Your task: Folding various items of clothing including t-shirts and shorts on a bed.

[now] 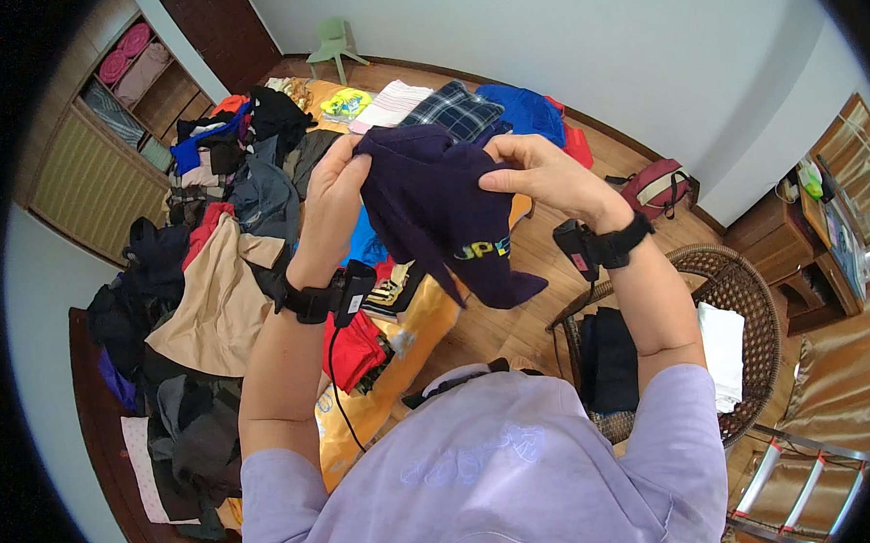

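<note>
A dark navy garment (439, 198) hangs in the air before me, with coloured lettering near its lower edge. Its upper left corner is pinched between thumb and fingers of my left hand (335, 192). My right hand (536, 171) grips the cloth at its upper right side. The lower part hangs loose, with one narrow flap and a pointed corner. Behind it stands a bed with a yellow-orange cover (426, 319). A red folded cloth (352, 351) lies on the bed below my left wrist. A dark plaid folded cloth (453, 110) lies beyond the garment.
A loose heap of clothes, with a beige garment (214, 303) on top, covers the bed's left side. To the right, a wicker chair (754, 316) holds white (722, 353) and black folded cloth (610, 358). A ladder (797, 485), a red backpack (653, 189) and a green chair (334, 43) stand around.
</note>
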Demonstrator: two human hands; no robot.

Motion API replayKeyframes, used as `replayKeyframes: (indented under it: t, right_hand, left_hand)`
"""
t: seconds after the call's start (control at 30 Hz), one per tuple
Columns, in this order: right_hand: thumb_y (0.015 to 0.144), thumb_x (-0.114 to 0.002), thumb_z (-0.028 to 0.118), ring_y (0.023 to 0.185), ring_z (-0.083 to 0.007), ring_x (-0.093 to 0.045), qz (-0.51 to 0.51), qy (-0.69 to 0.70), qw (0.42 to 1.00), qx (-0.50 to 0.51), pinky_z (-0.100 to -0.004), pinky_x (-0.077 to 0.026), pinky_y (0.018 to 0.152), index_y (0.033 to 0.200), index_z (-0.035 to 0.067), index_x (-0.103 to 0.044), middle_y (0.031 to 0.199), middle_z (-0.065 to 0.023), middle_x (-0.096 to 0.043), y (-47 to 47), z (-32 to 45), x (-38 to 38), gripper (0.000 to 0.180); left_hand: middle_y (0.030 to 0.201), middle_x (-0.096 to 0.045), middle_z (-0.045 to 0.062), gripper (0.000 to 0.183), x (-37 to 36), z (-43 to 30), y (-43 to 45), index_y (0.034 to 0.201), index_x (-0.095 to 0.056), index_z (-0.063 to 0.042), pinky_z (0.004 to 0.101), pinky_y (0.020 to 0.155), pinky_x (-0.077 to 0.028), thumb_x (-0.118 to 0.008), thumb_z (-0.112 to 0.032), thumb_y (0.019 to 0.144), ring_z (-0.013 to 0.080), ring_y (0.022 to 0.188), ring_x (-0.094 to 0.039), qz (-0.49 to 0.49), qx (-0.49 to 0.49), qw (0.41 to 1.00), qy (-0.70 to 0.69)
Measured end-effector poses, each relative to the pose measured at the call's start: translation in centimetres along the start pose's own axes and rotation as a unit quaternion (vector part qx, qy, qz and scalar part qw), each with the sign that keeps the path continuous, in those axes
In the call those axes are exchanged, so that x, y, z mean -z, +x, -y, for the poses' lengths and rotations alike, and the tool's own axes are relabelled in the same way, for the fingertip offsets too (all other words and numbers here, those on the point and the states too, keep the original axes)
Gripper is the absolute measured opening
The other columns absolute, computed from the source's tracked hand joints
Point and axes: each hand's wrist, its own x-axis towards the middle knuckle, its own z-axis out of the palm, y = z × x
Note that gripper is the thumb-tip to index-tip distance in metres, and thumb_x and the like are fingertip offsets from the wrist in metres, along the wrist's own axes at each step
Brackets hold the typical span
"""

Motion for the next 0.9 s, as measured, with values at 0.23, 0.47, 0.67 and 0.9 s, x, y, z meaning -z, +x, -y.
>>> replayKeyframes:
  t: [0.23, 0.47, 0.67, 0.9]
  right_hand:
    - [0.08, -0.07, 0.009, 0.083, -0.0072, -0.054, -0.029, -0.115, 0.993, -0.03, -0.0232, -0.044, 0.076, 0.1, 0.004, -0.059, 0.09, 0.0019, -0.057, -0.9, 0.8, 2.4, 0.023]
    - [0.066, -0.081, 0.021, 0.113, -0.0243, -0.048, 0.002, -0.11, 0.982, 0.151, -0.0338, -0.038, 0.098, 0.137, 0.008, -0.037, 0.127, -0.0121, -0.048, -0.2, 1.6, -0.6, 0.084]
    - [0.078, -0.071, 0.024, 0.078, -0.0183, -0.057, 0.042, -0.158, 0.986, -0.012, -0.0321, -0.045, 0.071, 0.09, -0.001, -0.057, 0.081, -0.0096, -0.061, 0.5, 2.7, -2.1, 0.031]
    - [0.081, -0.07, 0.02, 0.068, -0.0124, -0.052, 0.058, -0.189, 0.979, 0.039, -0.0287, -0.043, 0.063, 0.088, -0.001, -0.058, 0.073, -0.0056, -0.058, 2.8, 2.1, -3.6, 0.025]
  left_hand:
    - [0.104, -0.06, 0.003, 0.023, -2.2, 0.6, 1.0, 0.109, -0.055, 0.003, 0.022, 0.084, -0.042, -0.041, -0.002, 0.092, 0.0074, 0.093, -0.053, 0.079, 0.002, 0.997, 0.021]
    - [0.101, -0.061, 0.001, 0.024, -4.7, 1.0, 1.2, 0.112, -0.057, 0.002, 0.023, 0.083, -0.043, -0.045, -0.003, 0.092, 0.0085, 0.093, -0.055, 0.182, 0.055, 0.979, 0.079]
    - [0.09, -0.061, 0.002, 0.018, -4.1, 1.0, 0.2, 0.101, -0.058, 0.003, 0.0209, 0.071, -0.044, -0.052, -0.001, 0.085, 0.0067, 0.081, -0.055, 0.109, 0.037, 0.989, 0.091]
    - [0.095, -0.061, 0.003, 0.023, -1.8, 2.7, -1.7, 0.099, -0.056, 0.0, 0.0232, 0.079, -0.045, -0.053, 0.004, 0.076, 0.0093, 0.089, -0.056, 0.084, 0.113, 0.988, -0.064]
